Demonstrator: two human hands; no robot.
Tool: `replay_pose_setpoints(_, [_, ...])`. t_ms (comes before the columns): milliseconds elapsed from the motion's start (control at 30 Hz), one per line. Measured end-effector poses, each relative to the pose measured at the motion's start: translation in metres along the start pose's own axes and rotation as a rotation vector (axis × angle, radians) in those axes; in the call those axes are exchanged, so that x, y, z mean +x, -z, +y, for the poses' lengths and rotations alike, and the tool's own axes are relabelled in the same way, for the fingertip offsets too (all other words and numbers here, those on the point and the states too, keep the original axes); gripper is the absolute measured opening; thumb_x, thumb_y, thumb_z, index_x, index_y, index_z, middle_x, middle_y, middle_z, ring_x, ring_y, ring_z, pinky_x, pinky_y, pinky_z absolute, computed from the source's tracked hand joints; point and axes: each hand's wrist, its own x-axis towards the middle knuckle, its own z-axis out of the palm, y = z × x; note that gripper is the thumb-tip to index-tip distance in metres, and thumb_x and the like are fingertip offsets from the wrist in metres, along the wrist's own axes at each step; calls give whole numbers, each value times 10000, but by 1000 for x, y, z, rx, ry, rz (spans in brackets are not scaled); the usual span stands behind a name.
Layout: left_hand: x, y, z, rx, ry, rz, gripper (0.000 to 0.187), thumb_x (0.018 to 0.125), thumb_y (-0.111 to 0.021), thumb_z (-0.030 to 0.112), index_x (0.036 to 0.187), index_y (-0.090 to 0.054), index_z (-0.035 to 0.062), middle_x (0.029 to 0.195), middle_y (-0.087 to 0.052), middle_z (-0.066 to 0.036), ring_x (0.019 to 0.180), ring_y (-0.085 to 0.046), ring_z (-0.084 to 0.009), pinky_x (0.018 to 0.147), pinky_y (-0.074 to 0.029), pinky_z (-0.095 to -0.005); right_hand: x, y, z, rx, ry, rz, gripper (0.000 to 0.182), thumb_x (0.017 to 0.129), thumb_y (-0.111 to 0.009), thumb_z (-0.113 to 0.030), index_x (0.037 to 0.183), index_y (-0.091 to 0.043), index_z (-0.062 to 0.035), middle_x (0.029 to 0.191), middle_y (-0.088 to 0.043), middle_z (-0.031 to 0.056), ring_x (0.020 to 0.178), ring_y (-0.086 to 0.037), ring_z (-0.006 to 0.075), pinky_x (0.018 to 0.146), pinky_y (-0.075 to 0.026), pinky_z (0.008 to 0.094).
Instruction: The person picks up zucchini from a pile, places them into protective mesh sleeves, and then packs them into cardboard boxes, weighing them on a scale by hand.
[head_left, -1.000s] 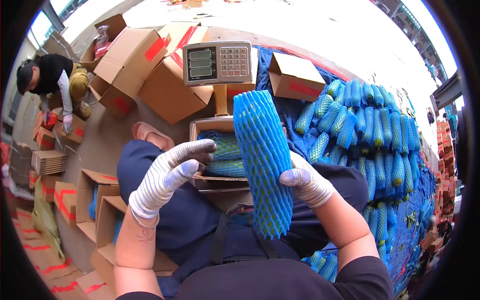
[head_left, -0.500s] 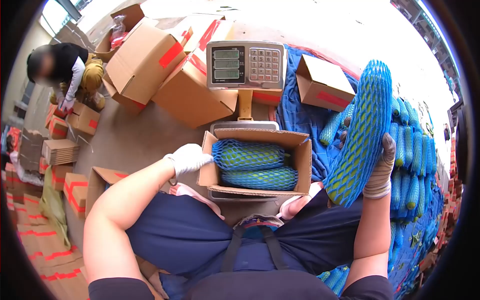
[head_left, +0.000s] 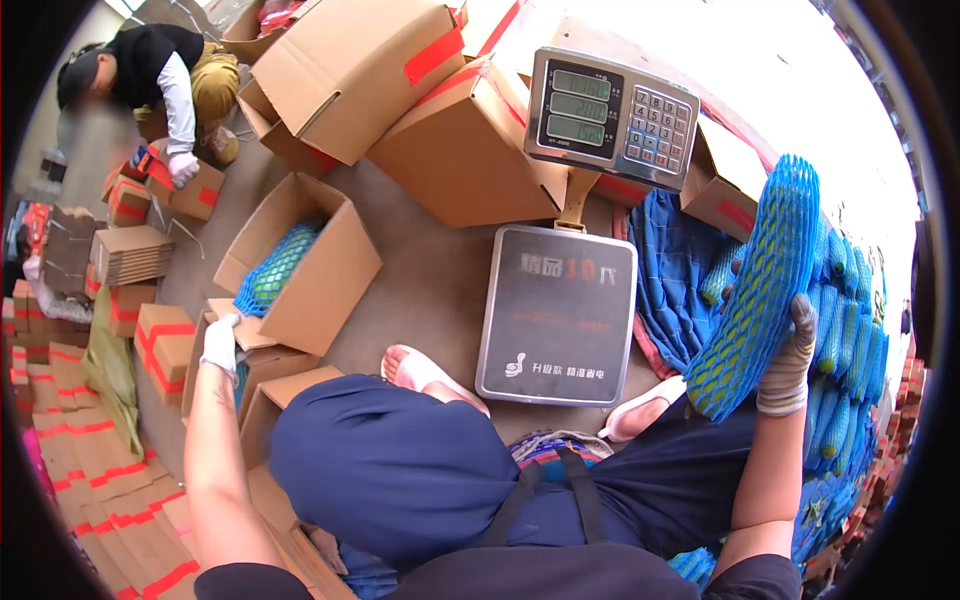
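Note:
My gloved left hand [head_left: 219, 343] is closed on the near edge of an open cardboard box [head_left: 325, 285], which tilts over other boxes at the left. Inside that box shows a green gourd [head_left: 268, 282] in blue foam netting. In my gloved right hand [head_left: 787, 365], a long green gourd [head_left: 755, 290] in a blue net sleeve is held up at a slant, the fingers round its right side. Between my feet and the display stands a scale, its platform [head_left: 558, 320] bare. The scale's display [head_left: 612, 118] is lit, with a keypad beside the readouts.
Large cartons [head_left: 360, 75] lie behind the scale. Many netted gourds [head_left: 838, 330] are piled at the right on a blue cloth [head_left: 665, 270]. A co-worker [head_left: 165, 75] crouches at the far left, handling small boxes. Red-taped cartons [head_left: 110, 480] cover the lower left.
My left hand has moved the box of netted gourds off the scale to the left, baring the platform. My right hand still holds its gourd. The view has shifted left.

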Motion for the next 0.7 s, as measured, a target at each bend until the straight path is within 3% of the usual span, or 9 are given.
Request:
replay_pose_setpoints(133, [24,-14,-20,-683,151,-15,359,949,-543,330,1195,-550,68,1219,-599,-169,1059,-625,-347,848,-547,-421,11,-10,9,-18,-23,85,874,722,-750,-501,1350,-458,33,1209,-607,199,1027,-629,321,927,-513,439])
replay_pose_setpoints(200, [26,-30,-21,-746,169,-344,407,966,-530,364,1268,-521,91,1254,-579,-171,1128,-594,-352,897,-525,-451,14,-16,13,36,-13,96,858,721,-752,-495,1336,-469,33,1178,-620,192,1011,-635,328,913,-518,447])
replay_pose_setpoints(267, [-33,-86,43,-408,60,-547,566,977,-525,416,1414,-407,78,1439,-429,-208,1272,-497,-339,996,-460,-473,13,-15,15,38,-51,50,850,720,-757,-490,1327,-475,33,1149,-630,186,991,-644,328,891,-530,449])
replay_pose_setpoints(333, [-26,-124,87,-474,-310,-579,572,980,-506,458,1460,-410,161,1469,-421,-171,1343,-419,-328,1086,-342,-474,11,-19,16,35,-48,40,838,720,-761,-480,1318,-480,34,1124,-637,183,980,-650,329,880,-538,450])
replay_pose_setpoints(400, [-38,-161,161,-618,-367,-559,615,967,-523,502,1479,-394,185,1553,-318,-139,1412,-309,-309,1145,-216,-456,8,-20,16,41,-92,61,831,716,-765,-479,1310,-488,30,1115,-639,186,986,-651,328,883,-542,452])
replay_pose_setpoints(600, [-73,-201,270,-855,-349,-535,376,902,-687,163,1265,-593,141,1262,-606,-71,1120,-593,-203,934,-514,-378,-5,7,7,146,-92,34,717,758,-782,-348,1307,-504,19,1125,-647,164,982,-660,315,884,-546,455])
replay_pose_setpoints(633, [-17,-186,277,-567,-612,-491,347,890,-678,109,1232,-614,107,1207,-632,-73,1072,-608,-195,944,-495,-303,-10,13,3,110,-70,49,773,747,-775,-392,1334,-479,16,1156,-636,169,1001,-650,313,894,-537,444])
replay_pose_setpoints(667, [-103,-171,283,-785,-486,-454,348,897,-631,69,1244,-609,65,1202,-628,-74,1045,-605,-178,939,-480,-274,-15,17,-1,76,-44,60,830,737,-768,-437,1360,-455,13,1186,-625,175,1021,-640,310,904,-528,433])
replay_pose_setpoints(700, [-91,-141,272,-282,-1161,-166,363,902,-610,91,1260,-595,36,1176,-634,-70,1030,-608,-167,925,-480,-284,-25,8,-11,29,7,84,880,721,-764,-491,1356,-450,33,1155,-630,191,993,-648,295,894,-532,411])
